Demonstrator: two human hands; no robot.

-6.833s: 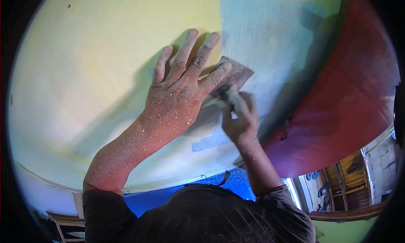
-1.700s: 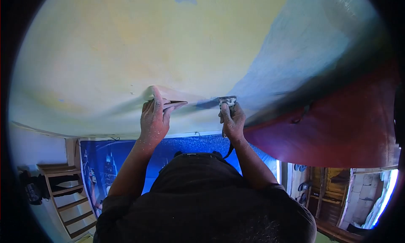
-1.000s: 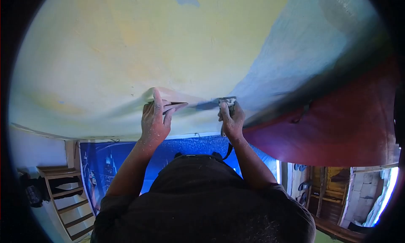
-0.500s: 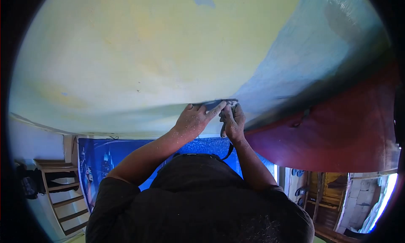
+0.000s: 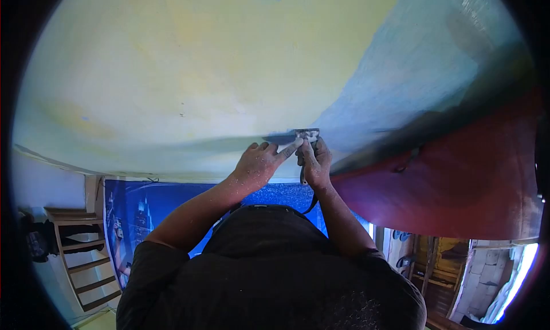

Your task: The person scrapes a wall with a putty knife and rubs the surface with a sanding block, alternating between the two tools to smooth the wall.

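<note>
Ceiling (image 5: pixel 172 72), yellow paint with a blue stretch at right (apparently already scraped). We clamp our right hand (image 5: pixel 314 167) on the scraper (image 5: pixel 307 135), pressed overhead; our left hand (image 5: pixel 258 164), unclenched, pushes its blade. Most yellow seems left.

You can count two dusty bare hands: one left hand (image 5: pixel 259 164) and one right hand (image 5: pixel 313 165). There is one small metal scraper with a dark handle (image 5: pixel 307 135). You can also see one big blue picture cloth (image 5: pixel 134 215) and one wooden shelf rack (image 5: pixel 80 267).
</note>
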